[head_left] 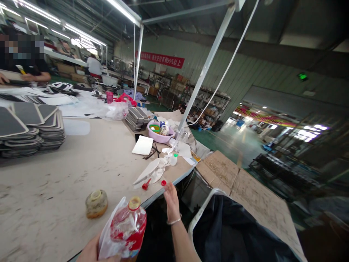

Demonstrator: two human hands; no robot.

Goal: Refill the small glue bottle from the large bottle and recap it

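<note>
My left hand (91,251) grips a clear plastic bottle (128,222) with a red label, tilted at the bottom of the view. The bottle's mouth shows no cap, and a white plastic bag or sheet (110,229) wraps its left side. My right hand (172,202), with a bracelet at the wrist, reaches past the table's edge with fingers stretched out. A small red cap (163,183) sits right at its fingertips; whether they touch is hard to tell. A red funnel-like nozzle (145,185) lies left of the cap. A round glue-stained container (96,203) stands left of the bottle.
Stacks of grey panels (29,127) stand on the table (89,163) at left. A lilac basin (160,135), scissors (154,151), papers and a green-capped bottle (173,159) lie farther back. A black-lined bin (234,229) and cardboard (261,203) are at right. A co-worker (24,62) is across the table.
</note>
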